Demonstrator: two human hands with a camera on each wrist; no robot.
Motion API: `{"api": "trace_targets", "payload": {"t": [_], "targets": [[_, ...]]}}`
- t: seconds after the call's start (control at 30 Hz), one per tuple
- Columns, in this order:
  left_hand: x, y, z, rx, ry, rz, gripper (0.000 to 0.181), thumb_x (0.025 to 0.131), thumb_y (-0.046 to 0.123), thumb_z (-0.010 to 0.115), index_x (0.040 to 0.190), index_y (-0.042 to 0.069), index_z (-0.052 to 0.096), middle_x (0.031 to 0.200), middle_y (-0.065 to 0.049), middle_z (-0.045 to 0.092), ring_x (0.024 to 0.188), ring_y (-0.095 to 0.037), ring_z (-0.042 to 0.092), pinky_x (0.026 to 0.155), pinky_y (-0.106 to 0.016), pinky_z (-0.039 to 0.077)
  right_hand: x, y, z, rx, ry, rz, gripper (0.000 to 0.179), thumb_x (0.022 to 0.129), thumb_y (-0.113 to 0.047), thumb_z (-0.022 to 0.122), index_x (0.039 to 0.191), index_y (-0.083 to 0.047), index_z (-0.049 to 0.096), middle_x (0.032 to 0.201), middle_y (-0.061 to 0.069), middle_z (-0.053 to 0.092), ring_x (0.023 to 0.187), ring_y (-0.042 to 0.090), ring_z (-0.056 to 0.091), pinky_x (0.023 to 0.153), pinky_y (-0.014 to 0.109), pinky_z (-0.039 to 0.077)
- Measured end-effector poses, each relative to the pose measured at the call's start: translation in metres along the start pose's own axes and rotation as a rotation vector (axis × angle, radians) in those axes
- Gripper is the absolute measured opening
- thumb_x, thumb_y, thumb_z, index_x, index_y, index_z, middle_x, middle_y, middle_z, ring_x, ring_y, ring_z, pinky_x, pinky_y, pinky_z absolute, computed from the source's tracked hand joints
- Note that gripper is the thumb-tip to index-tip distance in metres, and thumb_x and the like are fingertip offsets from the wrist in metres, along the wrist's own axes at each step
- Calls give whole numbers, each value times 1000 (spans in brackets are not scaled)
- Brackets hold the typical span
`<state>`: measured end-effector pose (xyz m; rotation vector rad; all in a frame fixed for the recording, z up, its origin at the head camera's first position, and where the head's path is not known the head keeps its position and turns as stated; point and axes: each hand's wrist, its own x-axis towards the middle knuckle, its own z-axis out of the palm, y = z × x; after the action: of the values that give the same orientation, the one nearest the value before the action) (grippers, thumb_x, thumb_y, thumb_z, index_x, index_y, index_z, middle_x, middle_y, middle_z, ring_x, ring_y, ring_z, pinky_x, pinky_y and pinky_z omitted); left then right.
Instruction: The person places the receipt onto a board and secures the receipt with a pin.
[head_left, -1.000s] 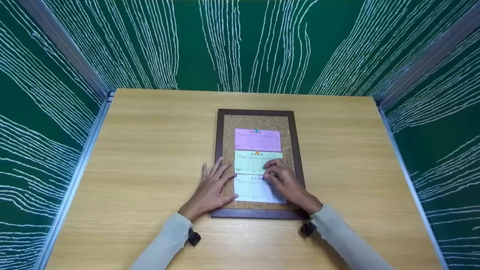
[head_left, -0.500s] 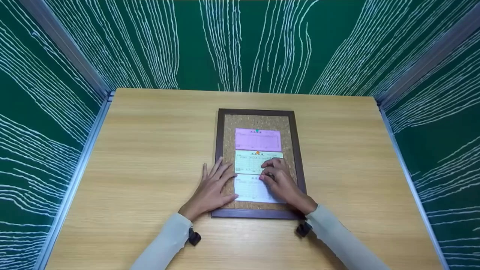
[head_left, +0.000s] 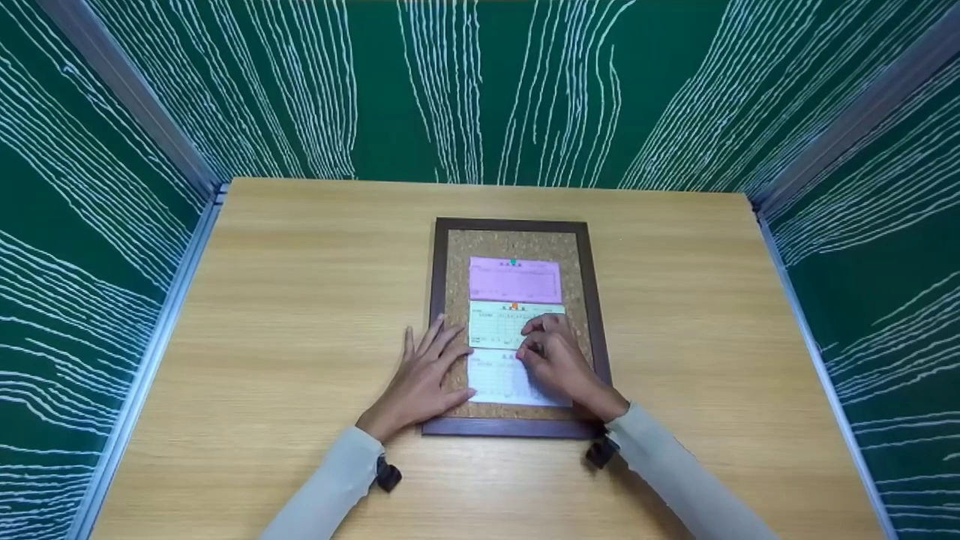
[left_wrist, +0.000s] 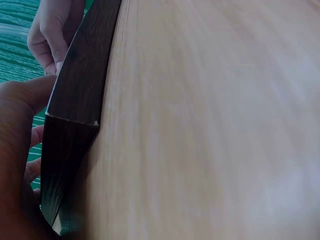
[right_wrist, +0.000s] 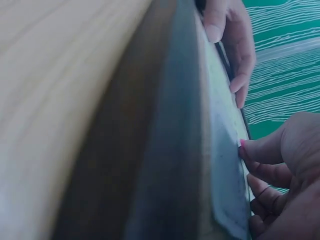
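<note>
A brown-framed cork board [head_left: 513, 241] lies on the table, bearing a purple slip [head_left: 514, 282], a pale green slip [head_left: 493, 327] and a white slip [head_left: 501, 384] one below another. My right hand [head_left: 561, 361] pinches a pink push pin [right_wrist: 242, 143] between thumb and forefinger at the white slip's top edge; the pin's point is hidden. With fingers spread, my left hand [head_left: 424, 379] rests on the board's left side, thumb and fingertips at the left edge of the slips. A green push pin [head_left: 513, 262] and an orange push pin [head_left: 514, 305] sit at the tops of the upper two slips.
The wooden table [head_left: 315, 285] extends around the board on all sides. Green walls [head_left: 491, 90] with white wavy lines enclose its back and sides. Black wrist cameras, such as the one on the left sleeve [head_left: 388, 474], sit near the board's lower edge.
My right hand has shifted slightly left along the top of the white slip, carrying the pink push pin toward the slip's middle. The left hand and the board stay where they were.
</note>
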<state>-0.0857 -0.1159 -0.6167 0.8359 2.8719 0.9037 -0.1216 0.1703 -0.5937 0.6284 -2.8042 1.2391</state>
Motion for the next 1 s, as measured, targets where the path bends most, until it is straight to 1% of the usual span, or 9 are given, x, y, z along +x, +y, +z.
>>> {"api": "trace_targets", "payload": {"t": [0.13, 0.23, 0.3, 0.53, 0.73, 0.9, 1.0], "targets": [[0, -1, 0, 10, 17, 15, 67, 93, 54, 82, 147, 19, 65, 176, -9, 39, 169, -40, 16, 125, -82, -1, 5, -5, -1, 13, -11, 80, 19, 91, 2, 84, 74, -3, 79, 107, 11, 67, 113, 35, 51, 101, 51, 40], [0, -1, 0, 15, 12, 12, 68, 92, 55, 81, 148, 19, 65, 176, -9, 39, 169, -40, 16, 125, -82, -1, 8, -8, -2, 34, -21, 156, 21, 91, 1, 84, 71, -4, 79, 105, 7, 65, 112, 32, 49, 100, 46, 39], [0, -1, -1, 17, 4, 9, 68, 93, 56, 81, 149, 19, 65, 176, -9, 39, 169, -40, 15, 125, -82, -1, 9, -9, -2, 45, -20, 189, 22, 91, 1, 84, 70, -4, 78, 103, 6, 64, 111, 31, 49, 99, 44, 39], [1, 0, -2, 11, 3, 15, 66, 93, 55, 80, 147, 19, 65, 177, -8, 37, 169, -39, 14, 125, -82, -1, 11, -9, 0, 99, 4, 245, 28, 86, 3, 85, 64, -5, 72, 101, 3, 61, 111, 27, 48, 99, 41, 39], [1, 0, -3, 11, -5, 15, 68, 94, 57, 78, 149, 19, 65, 178, -8, 35, 170, -38, 12, 126, -81, -2, 11, -9, 0, 108, 24, 247, 28, 85, 5, 83, 63, -6, 69, 99, 3, 61, 108, 27, 48, 98, 41, 38], [1, 0, -2, 15, 2, 18, 68, 94, 57, 78, 148, 18, 65, 177, -10, 36, 169, -39, 13, 125, -83, -1, 8, -6, 0, 129, 36, 208, 22, 87, 4, 87, 70, -4, 76, 98, 4, 62, 107, 27, 49, 95, 40, 39], [1, 0, 0, 17, -3, 12, 68, 93, 56, 79, 148, 18, 65, 177, -10, 37, 169, -39, 12, 125, -83, -1, 4, -1, 2, 126, 49, 159, 17, 91, -1, 88, 77, -7, 79, 100, 3, 64, 108, 26, 50, 94, 41, 40]]}}
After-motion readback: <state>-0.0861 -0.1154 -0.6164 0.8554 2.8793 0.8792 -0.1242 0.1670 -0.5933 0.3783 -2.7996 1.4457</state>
